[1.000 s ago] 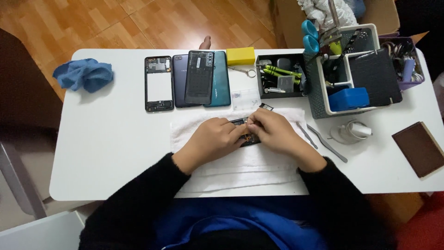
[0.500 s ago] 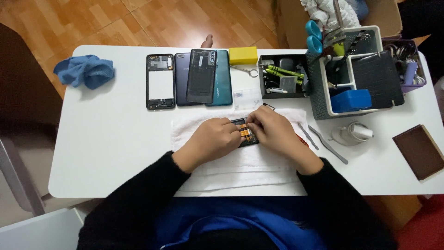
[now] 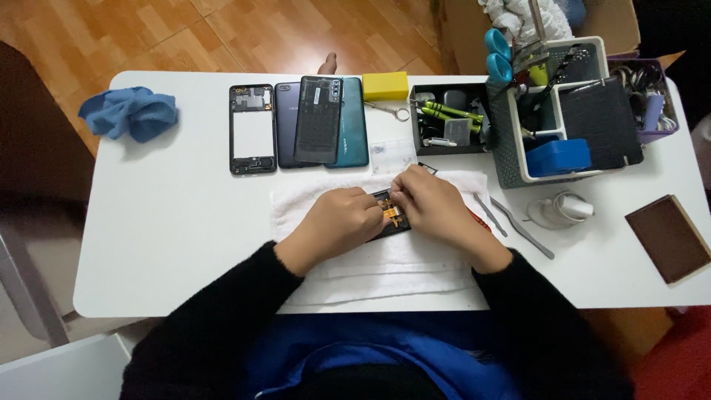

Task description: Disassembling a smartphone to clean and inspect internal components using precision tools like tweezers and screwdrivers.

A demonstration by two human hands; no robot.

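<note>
Both my hands rest on a folded white towel (image 3: 385,263) at the middle of the white table (image 3: 170,244). Between them lies a small opened phone body (image 3: 390,213), dark with orange parts showing. My left hand (image 3: 337,226) covers and grips its left side. My right hand (image 3: 437,211) holds its right side, fingertips pinched at its upper edge. Most of the phone is hidden under the hands.
Behind the towel lie a phone frame (image 3: 252,130), dark back covers (image 3: 318,122) and a yellow block (image 3: 385,85). A black parts tray (image 3: 448,126), grey tool organiser (image 3: 563,111), tweezers (image 3: 518,226), brown wallet (image 3: 670,237) sit right; a blue cloth (image 3: 129,112) lies left.
The hands stay together on the phone; the fingers have shifted slightly, and the orange parts inside show more between them than a second ago.
</note>
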